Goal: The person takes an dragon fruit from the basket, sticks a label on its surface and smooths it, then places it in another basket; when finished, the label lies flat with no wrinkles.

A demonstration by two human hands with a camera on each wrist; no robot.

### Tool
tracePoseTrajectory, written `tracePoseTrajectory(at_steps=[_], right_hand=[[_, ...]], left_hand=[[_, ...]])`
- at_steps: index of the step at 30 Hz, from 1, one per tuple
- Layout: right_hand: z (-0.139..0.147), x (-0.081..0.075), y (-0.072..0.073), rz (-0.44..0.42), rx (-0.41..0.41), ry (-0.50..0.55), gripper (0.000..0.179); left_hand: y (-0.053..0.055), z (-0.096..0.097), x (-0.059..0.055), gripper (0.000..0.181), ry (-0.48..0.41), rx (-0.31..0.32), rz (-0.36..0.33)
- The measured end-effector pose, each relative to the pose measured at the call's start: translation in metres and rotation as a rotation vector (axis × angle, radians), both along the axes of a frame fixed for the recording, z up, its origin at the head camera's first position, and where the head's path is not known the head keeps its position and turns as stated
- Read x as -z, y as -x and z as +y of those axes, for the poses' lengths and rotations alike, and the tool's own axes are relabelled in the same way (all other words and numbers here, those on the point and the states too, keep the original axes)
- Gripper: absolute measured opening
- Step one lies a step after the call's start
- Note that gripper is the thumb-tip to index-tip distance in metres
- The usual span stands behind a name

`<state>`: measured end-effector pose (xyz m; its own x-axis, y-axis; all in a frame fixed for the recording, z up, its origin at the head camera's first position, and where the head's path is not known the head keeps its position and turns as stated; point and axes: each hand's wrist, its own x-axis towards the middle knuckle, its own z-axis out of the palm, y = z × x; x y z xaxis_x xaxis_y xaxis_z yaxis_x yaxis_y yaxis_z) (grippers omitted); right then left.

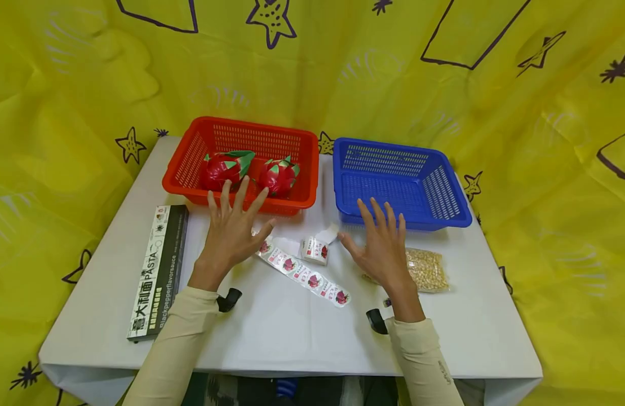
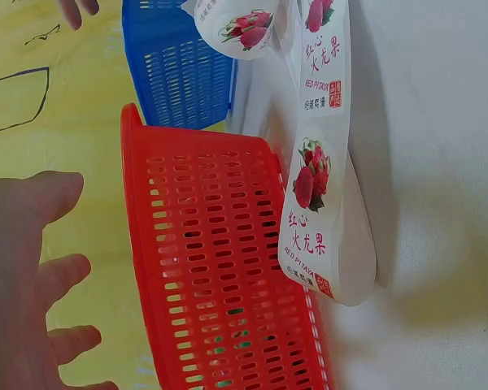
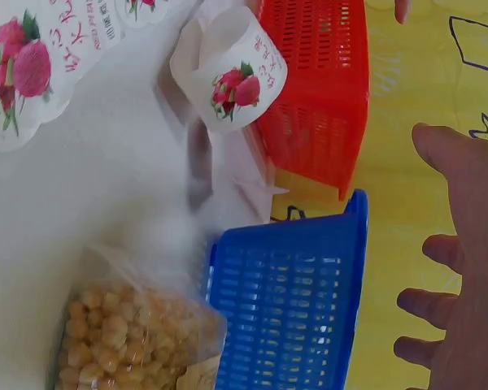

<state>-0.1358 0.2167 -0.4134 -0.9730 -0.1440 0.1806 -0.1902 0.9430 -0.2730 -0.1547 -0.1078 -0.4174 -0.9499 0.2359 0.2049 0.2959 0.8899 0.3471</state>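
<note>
"How will the red basket [image 1: 261, 138] and blue basket [image 1: 388, 158] handle?"

"Two, upper left and right of centre: stiff, light, I'd guess; lift by the rims."

"Next?"

"One box [image 1: 157, 270], left. Then left hand [image 1: 231, 234] and right hand [image 1: 383, 248]: both empty, fingers spread apart."

"Smaller?"

"One bag [image 1: 428, 270], right: likely soft, shifting; cup underneath. Two fruits [image 1: 279, 177] in the red basket, probably slippery; hold their sides. One label strip [image 1: 302, 273], one roll [image 1: 314, 251], centre: light, probably easily creased; pinch the edges."
</note>
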Motion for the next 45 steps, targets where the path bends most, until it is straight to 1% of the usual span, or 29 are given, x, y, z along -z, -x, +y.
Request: tracePoseTrajectory(at_steps=[3, 5, 8, 12, 14, 16, 19, 25, 28, 30, 33, 34, 36, 39, 41, 43, 45], right_hand=[[-0.006, -0.001, 0.001, 0.006, -0.021, 0.043, 0.087], [-0.012, -0.003, 0.000, 0.013, -0.043, 0.113, 0.083], [-0.022, -0.007, 0.000, 0.008, -0.108, 0.286, 0.076], [-0.039, -0.008, 0.004, -0.039, -0.211, 0.525, 0.071], [-0.049, -0.006, 0.008, -0.067, -0.237, 0.605, 0.070], [-0.058, -0.003, 0.013, -0.087, -0.245, 0.669, 0.070], [-0.070, 0.005, 0.022, -0.117, -0.214, 0.766, 0.073], [-0.081, 0.021, 0.039, -0.192, -0.053, 0.956, 0.084], [-0.083, 0.027, 0.050, -0.244, -0.002, 1.021, 0.083], [-0.085, 0.029, 0.058, -0.276, 0.020, 1.054, 0.083], [-0.088, 0.032, 0.068, -0.308, 0.047, 1.099, 0.080], [-0.088, 0.034, 0.070, -0.312, 0.053, 1.112, 0.078], [-0.090, 0.038, 0.074, -0.310, 0.038, 1.153, 0.073], [-0.093, 0.047, 0.079, -0.312, 0.000, 1.215, 0.069], [-0.095, 0.050, 0.081, -0.317, -0.026, 1.258, 0.068], [-0.098, 0.050, 0.083, -0.324, -0.037, 1.291, 0.068], [-0.101, 0.048, 0.085, -0.328, -0.041, 1.304, 0.067]], left_hand=[[0.000, 0.000, -0.001, 0.077, -0.002, 0.000, -0.006], [0.000, 0.000, -0.003, 0.077, -0.005, 0.003, -0.002], [0.003, 0.000, -0.004, 0.077, -0.016, 0.009, 0.011], [0.007, 0.000, -0.008, 0.076, -0.035, 0.013, 0.014], [0.010, 0.001, -0.009, 0.077, -0.041, 0.014, 0.008], [0.012, 0.002, -0.010, 0.077, -0.052, 0.017, 0.007], [0.017, 0.005, -0.011, 0.076, -0.069, 0.024, 0.007], [0.022, 0.012, -0.011, 0.075, -0.112, 0.055, -0.045], [0.026, 0.014, -0.012, 0.074, -0.132, 0.067, -0.057], [0.030, 0.014, -0.014, 0.073, -0.136, 0.073, -0.059], [0.040, 0.012, -0.019, 0.073, -0.136, 0.084, -0.089], [0.044, 0.011, -0.021, 0.073, -0.134, 0.088, -0.103], [0.051, 0.009, -0.028, 0.074, -0.128, 0.092, -0.150], [0.061, 0.002, -0.043, 0.074, -0.121, 0.107, -0.221], [0.068, -0.001, -0.052, 0.075, -0.122, 0.113, -0.257], [0.076, -0.004, -0.058, 0.076, -0.123, 0.121, -0.273], [0.084, -0.004, -0.060, 0.077, -0.134, 0.120, -0.281]])
